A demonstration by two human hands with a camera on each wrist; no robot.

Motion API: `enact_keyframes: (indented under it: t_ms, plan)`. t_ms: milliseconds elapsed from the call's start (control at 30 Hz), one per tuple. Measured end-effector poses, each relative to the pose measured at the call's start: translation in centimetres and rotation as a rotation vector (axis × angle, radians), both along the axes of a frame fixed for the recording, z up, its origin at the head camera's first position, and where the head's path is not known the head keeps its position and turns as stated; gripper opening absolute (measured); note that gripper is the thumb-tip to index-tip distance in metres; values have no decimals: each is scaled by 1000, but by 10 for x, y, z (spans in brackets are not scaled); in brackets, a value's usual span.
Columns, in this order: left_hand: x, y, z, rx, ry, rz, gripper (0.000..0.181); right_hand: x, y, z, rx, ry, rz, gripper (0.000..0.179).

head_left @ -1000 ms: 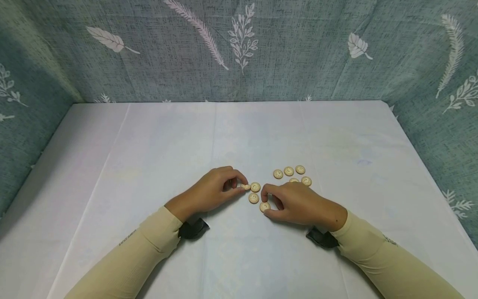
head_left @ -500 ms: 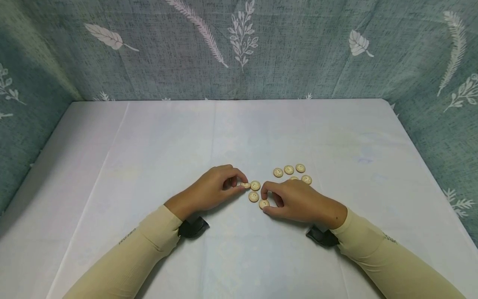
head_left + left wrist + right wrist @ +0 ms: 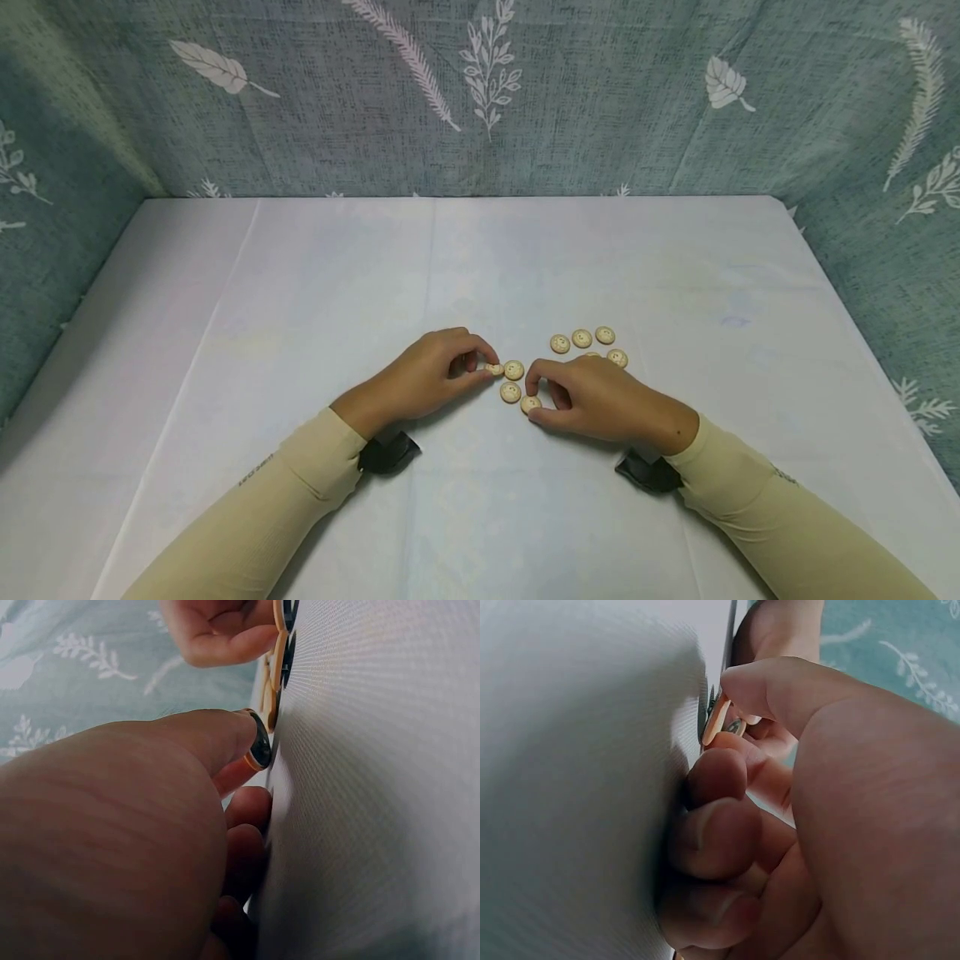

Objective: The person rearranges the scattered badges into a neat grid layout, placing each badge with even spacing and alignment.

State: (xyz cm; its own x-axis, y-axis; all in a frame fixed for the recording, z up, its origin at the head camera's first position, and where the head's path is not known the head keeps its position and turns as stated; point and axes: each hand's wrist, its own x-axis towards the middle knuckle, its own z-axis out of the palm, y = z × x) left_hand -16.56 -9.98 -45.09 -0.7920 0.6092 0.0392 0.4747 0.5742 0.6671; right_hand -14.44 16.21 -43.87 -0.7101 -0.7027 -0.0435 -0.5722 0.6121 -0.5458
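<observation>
Near the middle of the table my left hand (image 3: 427, 372) pinches a round beige wooden button (image 3: 494, 369) between thumb and index finger, tilted up from the cloth. In the left wrist view that button (image 3: 259, 741) shows a dark side. Just right of it lies a flat button (image 3: 513, 370), with another button (image 3: 510, 392) in front. My right hand (image 3: 603, 398) holds a fourth-corner button (image 3: 530, 404) by its edge with thumb and index finger, close beside the front one. In the right wrist view its button (image 3: 717, 720) stands edge-on at the thumb tip.
Behind my right hand lie several more buttons, among them a left one (image 3: 560, 343), a middle one (image 3: 582, 338) and one nearer the knuckles (image 3: 617, 357). Another is partly covered by the hand. A white cloth covers the table (image 3: 300, 275); a leaf-patterned curtain (image 3: 600, 100) hangs behind.
My right hand has slid its button slightly away from me, closer to the front flat button. The left hand keeps its pinch in place. The head view has shifted slightly.
</observation>
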Motion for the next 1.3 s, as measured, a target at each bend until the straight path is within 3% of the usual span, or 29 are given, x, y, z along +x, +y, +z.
enact_keyframes:
  t_ms: [733,1300]
  plan:
    - [0,0,1,6,-10,2,15,-2,1,2,-17,-41,12,17]
    - [2,1,0,19,-9,11,14,5,-1,3,12,16,34,17]
